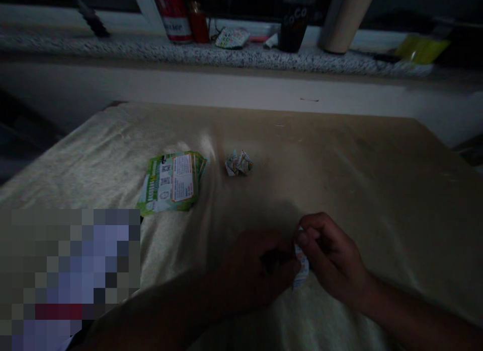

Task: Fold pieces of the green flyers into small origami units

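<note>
Between my two hands is a narrow strip of printed paper, pale with small coloured marks. My right hand pinches its upper end between thumb and forefinger. The fingers of my left hand, dark in shadow, close on its left side lower down. Beyond the hands, a small folded piece of printed paper lies on the cloth-covered table. A green and white printed packet rests flat to the left, with white text panels facing up.
Along the speckled windowsill stand a red bottle, a dark cup and a tall beige cylinder. A crumpled printed wrapper and a yellow-green packet lie there too. The lower left corner is pixelated.
</note>
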Tool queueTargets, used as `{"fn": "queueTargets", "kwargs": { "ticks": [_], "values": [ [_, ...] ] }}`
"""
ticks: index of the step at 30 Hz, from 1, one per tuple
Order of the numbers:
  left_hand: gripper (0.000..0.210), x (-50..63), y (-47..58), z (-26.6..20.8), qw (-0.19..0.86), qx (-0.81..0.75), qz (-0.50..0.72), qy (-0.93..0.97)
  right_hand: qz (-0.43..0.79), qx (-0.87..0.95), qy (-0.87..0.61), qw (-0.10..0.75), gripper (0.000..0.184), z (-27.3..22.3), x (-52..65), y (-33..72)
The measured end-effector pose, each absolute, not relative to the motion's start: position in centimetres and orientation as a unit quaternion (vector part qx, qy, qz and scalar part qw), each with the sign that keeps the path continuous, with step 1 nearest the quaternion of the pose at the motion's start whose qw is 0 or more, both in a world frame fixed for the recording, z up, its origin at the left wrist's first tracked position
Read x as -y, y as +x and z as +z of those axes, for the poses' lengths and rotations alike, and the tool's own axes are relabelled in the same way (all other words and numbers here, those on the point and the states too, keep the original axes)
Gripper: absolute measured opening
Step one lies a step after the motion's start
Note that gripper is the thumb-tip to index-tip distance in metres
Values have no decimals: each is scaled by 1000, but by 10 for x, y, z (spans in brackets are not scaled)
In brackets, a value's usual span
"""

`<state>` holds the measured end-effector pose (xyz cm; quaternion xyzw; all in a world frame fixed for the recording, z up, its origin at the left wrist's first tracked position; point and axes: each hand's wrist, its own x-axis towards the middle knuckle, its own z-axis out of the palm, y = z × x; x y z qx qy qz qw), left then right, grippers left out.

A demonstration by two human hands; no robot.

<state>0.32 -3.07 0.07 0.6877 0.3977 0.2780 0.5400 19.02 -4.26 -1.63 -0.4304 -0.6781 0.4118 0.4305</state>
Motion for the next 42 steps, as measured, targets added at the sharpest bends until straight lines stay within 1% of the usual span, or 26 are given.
{"fn": "queueTargets", "kwargs": {
  "ticks": [6, 10, 15, 19, 24, 30, 32, 35, 42],
  "values": [
    [27, 31, 1, 2, 555, -388, 280, 680, 401, 683, -422, 440, 7, -16, 42, 190],
    [30, 30, 1, -2, 525, -372, 289, 709, 396, 683, -426, 441, 7, -14, 41, 188],
    [28, 28, -1, -6, 505, -375, 306, 715, 468, 636, -439, 429, 4, -12, 40, 187],
    [26, 26, -5, -10, 494, -409, 318, 698, 545, 601, -418, 409, 15, -12, 36, 191],
    [26, 23, -10, -12, 488, -450, 327, 673, 569, 590, -432, 377, 23, -11, 30, 196],
    [24, 10, -7, 0, 480, -464, 303, 680, 606, 577, -437, 330, 33, -5, 15, 197],
    [24, 1, -3, 5, 485, -466, 310, 672, 614, 558, -444, 337, 38, -5, 5, 197],
    [22, -12, 5, 7, 507, -487, 323, 634, 655, 502, -450, 342, 36, -7, -10, 196],
    [31, -20, 16, -3, 504, -525, 372, 577, 634, 494, -445, 395, 35, -18, -25, 188]
  ]
}}
